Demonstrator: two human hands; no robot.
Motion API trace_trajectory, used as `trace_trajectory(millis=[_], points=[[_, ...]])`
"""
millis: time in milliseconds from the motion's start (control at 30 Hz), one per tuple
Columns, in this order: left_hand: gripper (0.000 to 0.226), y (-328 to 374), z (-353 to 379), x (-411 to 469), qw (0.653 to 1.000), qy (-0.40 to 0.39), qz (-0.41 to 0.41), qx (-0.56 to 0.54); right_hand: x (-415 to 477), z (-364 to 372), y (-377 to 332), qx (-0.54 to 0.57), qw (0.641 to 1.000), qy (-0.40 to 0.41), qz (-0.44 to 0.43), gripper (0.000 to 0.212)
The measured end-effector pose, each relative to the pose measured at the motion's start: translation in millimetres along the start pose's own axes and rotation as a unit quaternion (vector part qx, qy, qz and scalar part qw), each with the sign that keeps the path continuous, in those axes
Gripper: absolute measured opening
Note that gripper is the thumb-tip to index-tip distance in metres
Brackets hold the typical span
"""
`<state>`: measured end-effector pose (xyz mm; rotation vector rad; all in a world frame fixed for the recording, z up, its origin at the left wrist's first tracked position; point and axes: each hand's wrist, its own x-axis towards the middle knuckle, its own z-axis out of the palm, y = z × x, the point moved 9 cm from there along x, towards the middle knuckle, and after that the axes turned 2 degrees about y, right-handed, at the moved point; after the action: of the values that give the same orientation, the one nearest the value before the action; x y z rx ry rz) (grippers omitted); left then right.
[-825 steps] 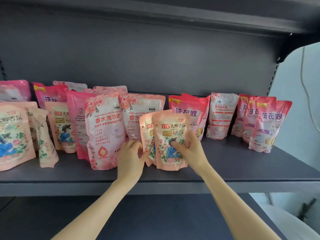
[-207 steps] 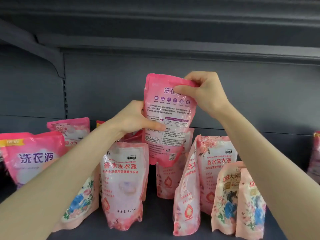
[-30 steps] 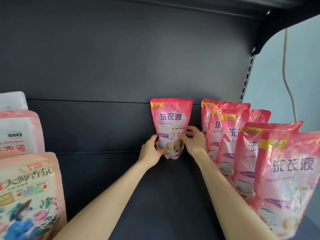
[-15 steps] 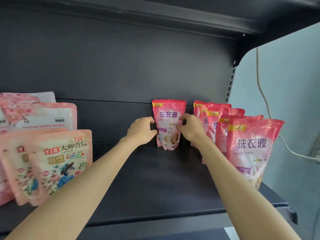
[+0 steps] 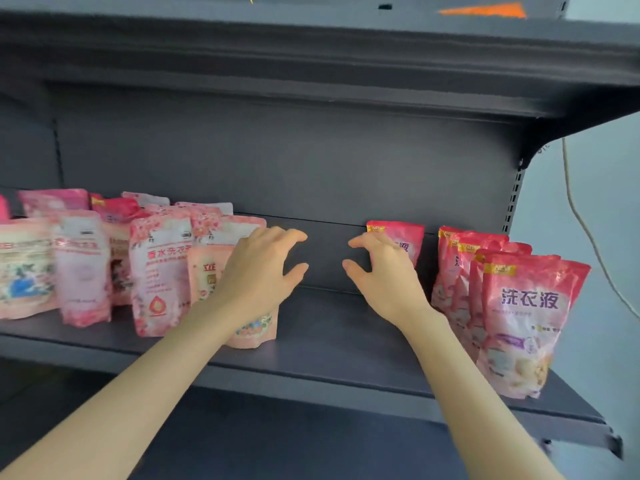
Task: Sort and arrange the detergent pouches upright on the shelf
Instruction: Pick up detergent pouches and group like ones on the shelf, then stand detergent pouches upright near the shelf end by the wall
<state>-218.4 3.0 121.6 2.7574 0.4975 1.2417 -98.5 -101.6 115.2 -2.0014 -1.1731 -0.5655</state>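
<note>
Both hover half-curled — left hand point(image 5: 257, 276), right hand point(image 5: 385, 279) — holding nothing.

**Two Bare Arms, Two Bare Hands**

Only the person's arms and hands show. The bare left hand point(image 5: 258, 271) has a thumb and long, thin fingers point(image 5: 277, 237). The bare right hand point(image 5: 384, 275) looks just the same. The skin on both looks smooth. The long, slim left forearm point(image 5: 138, 386) is bare all the way from the wrist to the edge of the view. The long, slim right forearm point(image 5: 478, 393) is bare too, right to the edge. The fingertips are too blurry to show the nails.
</note>
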Motion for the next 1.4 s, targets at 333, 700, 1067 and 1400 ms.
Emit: trace_trajectory(millis=[333,700,1067,1400], points=[[0.047,-117,-86,-84,0.994,-0.011,-0.071,0.081,-28,81,-144,0.040,0.993,-0.062,-0.096,0.034],[0.043,-301,-167,-146,0.990,-0.023,-0.106,0.085,-23,217,-309,0.075,0.987,-0.091,-0.109,0.036],[0.044,-478,-218,-144,0.988,0.014,-0.155,0.002,35,328,-422,0.097,0.985,-0.097,-0.103,0.036],[0.066,-600,-190,-95,0.967,0.067,-0.206,-0.137,118,404,-446,0.108,0.989,-0.046,-0.094,0.054]])
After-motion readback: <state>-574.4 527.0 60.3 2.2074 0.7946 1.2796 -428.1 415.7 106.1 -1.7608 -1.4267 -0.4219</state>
